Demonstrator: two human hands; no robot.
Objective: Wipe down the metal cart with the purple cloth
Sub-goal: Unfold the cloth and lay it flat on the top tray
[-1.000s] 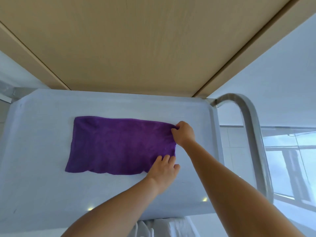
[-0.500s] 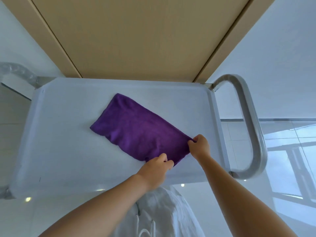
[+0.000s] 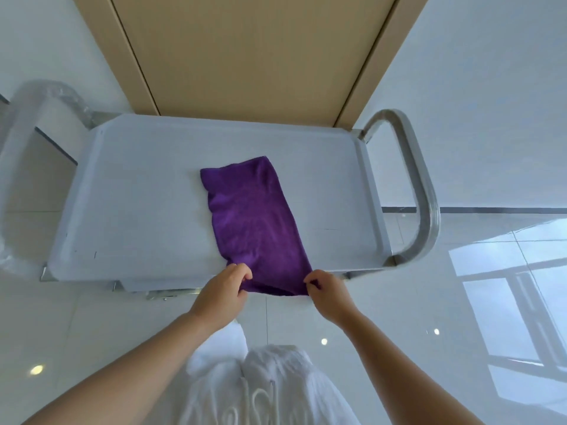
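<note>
My left hand [image 3: 222, 294] pinches the near left corner of the purple cloth [image 3: 254, 222], fingers curled over the hem with the thumb tucked beneath. My right hand [image 3: 326, 291] grips the near right corner the same way, its fingertips folded into the fabric. Both hands sit just past the near rim of the metal cart [image 3: 129, 194], at about 6 o'clock from the middle of its top, and the edge of the cloth they hold hangs slightly over that rim.

The cloth lies flat on the cart's top as a long strip. It runs from my hands up toward 11 o'clock, and its far end stops short of the back rim. It is a little right of the tray's centre, with bare grey surface on either side.

The cart's top is a shallow tray with a raised lip and clipped corners. At 3 o'clock a bare tubular handle [image 3: 425, 191] loops out from the right end. At 9 o'clock a matching left handle [image 3: 18, 139] is wrapped in clear plastic film.

Beyond the cart, at 12 o'clock, stands a tan wooden panel [image 3: 245, 53] between white walls. The glossy tiled floor [image 3: 460, 286] mirrors a window at 4 o'clock, and my white garment [image 3: 267, 384] fills the bottom of the view
</note>
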